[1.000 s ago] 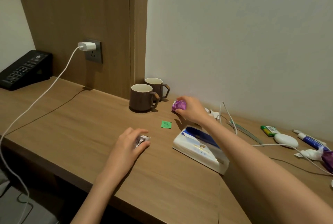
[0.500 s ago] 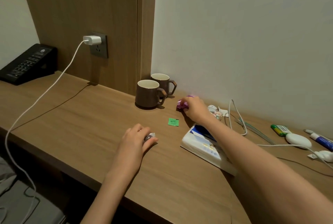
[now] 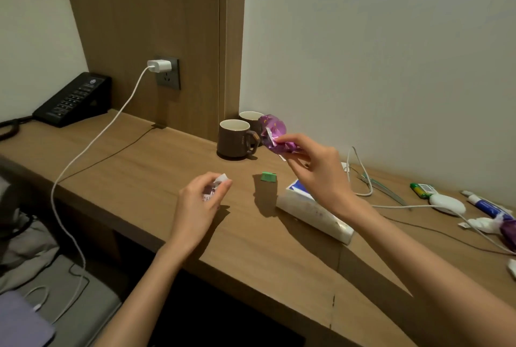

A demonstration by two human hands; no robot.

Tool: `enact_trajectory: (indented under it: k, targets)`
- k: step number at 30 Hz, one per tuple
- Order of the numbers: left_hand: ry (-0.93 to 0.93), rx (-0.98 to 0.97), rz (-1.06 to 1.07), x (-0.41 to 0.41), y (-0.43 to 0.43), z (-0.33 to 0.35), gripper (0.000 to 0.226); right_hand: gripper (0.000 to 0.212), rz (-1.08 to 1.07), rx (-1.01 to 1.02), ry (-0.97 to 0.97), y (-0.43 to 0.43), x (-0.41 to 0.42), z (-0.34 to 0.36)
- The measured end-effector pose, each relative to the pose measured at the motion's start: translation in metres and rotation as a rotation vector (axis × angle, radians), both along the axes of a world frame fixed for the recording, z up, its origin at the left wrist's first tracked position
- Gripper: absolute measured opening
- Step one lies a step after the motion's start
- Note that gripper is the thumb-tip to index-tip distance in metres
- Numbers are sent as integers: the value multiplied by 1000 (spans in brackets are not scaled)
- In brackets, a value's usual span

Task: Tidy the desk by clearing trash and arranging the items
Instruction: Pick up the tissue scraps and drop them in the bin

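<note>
My right hand (image 3: 315, 171) is raised above the wooden desk (image 3: 139, 168) and pinches a crumpled purple wrapper (image 3: 275, 134) in front of the two brown mugs (image 3: 236, 138). My left hand (image 3: 199, 204) hovers over the desk's front part, closed on a small white crumpled wrapper (image 3: 216, 187). A small green packet (image 3: 268, 177) lies on the desk between my hands. A white and blue tissue pack (image 3: 312, 207) lies under my right wrist.
A black phone (image 3: 74, 99) sits at the far left. A white charger (image 3: 159, 66) in the wall socket trails its cable across the desk and off the front edge. At right lie white cables, a green battery (image 3: 421, 190), a white oval device (image 3: 446, 203), a blue tube (image 3: 487, 207) and more wrappers.
Both hands have lifted off the desk. The right hand has raised the purple wrapper from beside the mugs, and the left hand has picked up the small white wrapper.
</note>
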State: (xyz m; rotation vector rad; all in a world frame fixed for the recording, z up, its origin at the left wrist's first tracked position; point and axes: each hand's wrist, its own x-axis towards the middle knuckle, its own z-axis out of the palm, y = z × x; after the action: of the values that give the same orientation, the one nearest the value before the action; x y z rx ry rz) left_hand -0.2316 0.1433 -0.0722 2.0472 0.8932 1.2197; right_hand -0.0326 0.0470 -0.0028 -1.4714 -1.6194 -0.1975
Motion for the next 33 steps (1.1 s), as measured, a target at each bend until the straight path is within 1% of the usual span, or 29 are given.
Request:
enact_trajectory:
  k: [4,7,11,16,20,23,25,29,33]
  targets:
    - [-59,-58,-32,-26,-30,10,22,38,134,21,44,-48,-36,1]
    - [-87,-78,-39,-49,-55,8,20,36,237,-1,171,-80,-63,-2]
    - [-79,-64,-13,-82,-88,-4,17,37,383,-62,345,-120,-96,-12]
    - [-11,-122,-30,-118,-108,-35,12,34,445,-159,445,-153,-118,-40]
    - [99,-213,-61,-140,-102,-74,10,29,475,-279,501,-167,-128,-73]
    - [232,-352,-107,-150,-86,-108,11,26,441,-398,487,-165,-134,-103]
    - [333,-414,-99,-152,-75,-133,11,25,412,-487,478,-157,-136,-127]
    - [546,-471,-43,-152,-56,-186,18,24,368,-675,467,-133,-136,-183]
    - [625,-581,-40,-146,-43,-237,29,25,287,-811,463,-101,-136,-250]
